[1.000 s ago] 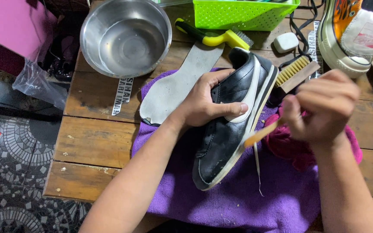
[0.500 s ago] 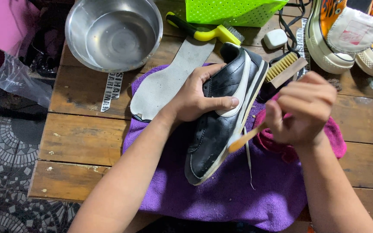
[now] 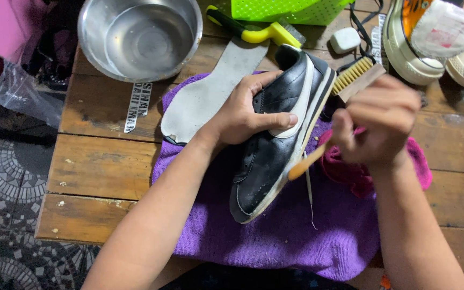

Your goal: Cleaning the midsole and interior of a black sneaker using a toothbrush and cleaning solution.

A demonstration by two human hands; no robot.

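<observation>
Shoe: I see a black leather sneaker [image 3: 275, 150] with a white side stripe and pale sole, tipped on its side, toe toward me, lying on the purple towel [image 3: 275, 236].
Left hand: my left hand [image 3: 243, 115] is wrapped over the shoe's upper, fingers curled into the opening, thumb stretched across the white stripe; a firm hold.
Right hand: my right hand [image 3: 379, 126] is closed in a fist around a slim wooden-handled brush [image 3: 308, 161], whose tip touches the sole edge at mid-shoe.
Lace: a thin whitish string [image 3: 309, 196] hangs from the sole edge onto the towel.
Pink cloth: a crumpled magenta rag [image 3: 361, 177] lies under my right wrist.
Insole: a grey insole [image 3: 210, 99] rests just left of the shoe, partly on the towel.
Further out: steel bowl [image 3: 138, 35], yellow-handled brush [image 3: 253, 33], wooden scrub brush [image 3: 356, 78], white block [image 3: 345, 38], green basket [image 3: 285, 9], another sneaker [image 3: 430, 37], all on the plank table [image 3: 103, 161].
</observation>
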